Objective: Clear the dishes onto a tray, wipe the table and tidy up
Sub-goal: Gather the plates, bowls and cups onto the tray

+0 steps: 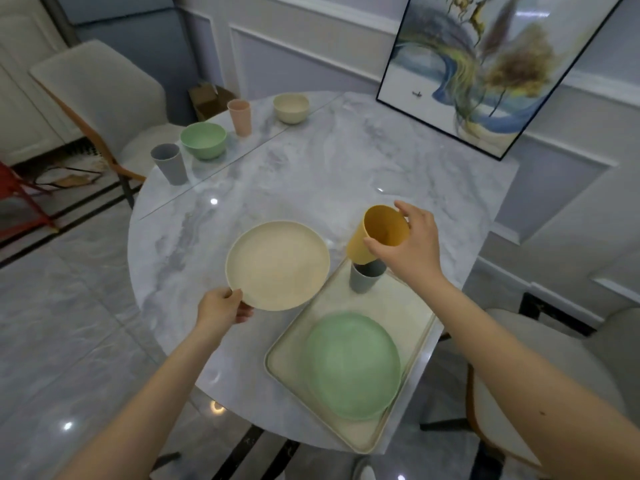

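Tray, cream, rectangular: nearest item, below and inward of your right fingers. Holds a green plate at its near end and a grey cup at its far corner.

Left hand: fingers curled on the near rim of the cream plate, thumb on top, plate reaching away from the fingertips toward the tray's far-left edge. Whether it is lifted clear of the table you cannot tell from this view.

Right hand: fingers and thumb wrapped around the yellow cup, held tilted, mouth toward you, its base just above or entering the grey cup directly beneath your fingers.

Far beyond both sets of fingers, uncollected: a second grey cup, green bowl, pink cup, cream bowl.

Step in hand, by judgement: clearing, roughly half gathered; wiping not yet begun, no cloth seen.

Next move calls for: straightening the yellow cup so it nests squarely in the grey one, then easing your grip; carrying the cream plate over the green plate and setting it flat on top.
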